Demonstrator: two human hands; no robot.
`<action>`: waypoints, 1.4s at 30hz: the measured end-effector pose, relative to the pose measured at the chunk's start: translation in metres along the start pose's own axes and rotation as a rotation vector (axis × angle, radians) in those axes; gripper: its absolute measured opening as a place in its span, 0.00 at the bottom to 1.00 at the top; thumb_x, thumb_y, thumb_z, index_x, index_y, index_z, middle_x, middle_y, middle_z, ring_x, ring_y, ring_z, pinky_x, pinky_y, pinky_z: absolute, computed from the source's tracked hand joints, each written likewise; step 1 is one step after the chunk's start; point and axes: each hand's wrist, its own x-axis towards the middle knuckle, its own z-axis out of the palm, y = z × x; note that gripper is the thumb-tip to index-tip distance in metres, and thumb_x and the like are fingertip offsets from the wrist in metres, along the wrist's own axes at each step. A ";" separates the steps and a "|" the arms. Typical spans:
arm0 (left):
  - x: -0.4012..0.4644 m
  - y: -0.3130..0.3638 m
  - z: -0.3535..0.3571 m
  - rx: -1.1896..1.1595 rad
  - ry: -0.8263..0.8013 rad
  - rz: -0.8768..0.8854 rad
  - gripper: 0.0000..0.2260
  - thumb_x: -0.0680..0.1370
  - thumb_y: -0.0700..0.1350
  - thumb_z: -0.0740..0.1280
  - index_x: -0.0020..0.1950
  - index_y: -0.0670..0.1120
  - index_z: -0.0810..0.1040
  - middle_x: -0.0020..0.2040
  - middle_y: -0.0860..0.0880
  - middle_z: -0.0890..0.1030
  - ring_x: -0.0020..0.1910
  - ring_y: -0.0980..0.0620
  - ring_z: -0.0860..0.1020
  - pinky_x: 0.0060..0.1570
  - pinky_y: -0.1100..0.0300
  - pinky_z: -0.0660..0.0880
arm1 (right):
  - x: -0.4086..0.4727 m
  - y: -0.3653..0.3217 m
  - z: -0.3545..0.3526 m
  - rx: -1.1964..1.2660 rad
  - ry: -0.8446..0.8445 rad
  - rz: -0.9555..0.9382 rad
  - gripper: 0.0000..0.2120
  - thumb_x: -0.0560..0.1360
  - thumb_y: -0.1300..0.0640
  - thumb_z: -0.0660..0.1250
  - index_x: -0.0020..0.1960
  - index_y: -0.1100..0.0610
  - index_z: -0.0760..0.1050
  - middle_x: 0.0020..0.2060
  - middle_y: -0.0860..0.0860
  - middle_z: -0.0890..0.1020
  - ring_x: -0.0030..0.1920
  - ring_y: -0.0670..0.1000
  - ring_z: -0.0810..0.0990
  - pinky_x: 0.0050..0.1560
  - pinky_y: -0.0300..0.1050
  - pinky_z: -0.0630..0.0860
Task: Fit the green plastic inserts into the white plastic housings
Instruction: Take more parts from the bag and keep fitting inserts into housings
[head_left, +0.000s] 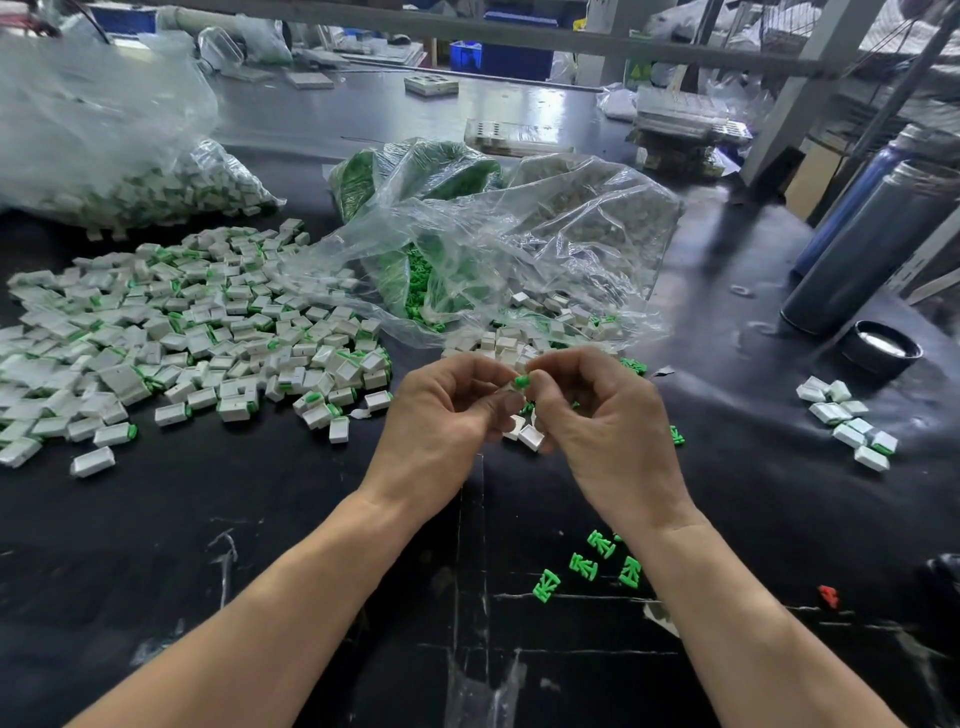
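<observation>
A green insert (522, 382) being pinched between the fingertips of the left hand (447, 410) and right hand (597, 415) above the black table (311, 545), a white housing (531, 436) being kept under the right hand's curled fingers, loose inserts (582, 565) lying near the right wrist, a pile of housings (171, 332) being left at the left.

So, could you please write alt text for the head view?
Two hands, left and right, pinch a green insert into a white housing over a black table. A pile of assembled housings lies left, loose green inserts nearer, clear bags behind.
</observation>
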 end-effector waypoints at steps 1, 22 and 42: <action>-0.001 0.000 0.000 0.005 0.003 0.000 0.03 0.77 0.34 0.73 0.48 0.41 0.84 0.38 0.46 0.84 0.37 0.53 0.81 0.41 0.63 0.79 | 0.000 0.000 0.000 -0.018 -0.010 -0.013 0.08 0.78 0.60 0.73 0.47 0.48 0.84 0.39 0.49 0.85 0.37 0.53 0.83 0.40 0.53 0.83; 0.000 -0.007 -0.002 0.104 0.028 -0.029 0.07 0.77 0.35 0.74 0.43 0.46 0.82 0.40 0.42 0.84 0.40 0.49 0.83 0.48 0.49 0.84 | 0.000 0.006 -0.001 -0.063 -0.090 0.129 0.06 0.78 0.58 0.75 0.47 0.47 0.85 0.36 0.42 0.84 0.36 0.44 0.82 0.36 0.43 0.79; 0.000 -0.004 -0.007 0.426 0.032 0.113 0.13 0.75 0.35 0.74 0.46 0.55 0.82 0.37 0.57 0.86 0.39 0.57 0.85 0.46 0.48 0.84 | -0.005 -0.003 0.002 -0.206 -0.055 0.065 0.08 0.76 0.63 0.75 0.42 0.51 0.87 0.27 0.36 0.79 0.30 0.41 0.78 0.37 0.40 0.73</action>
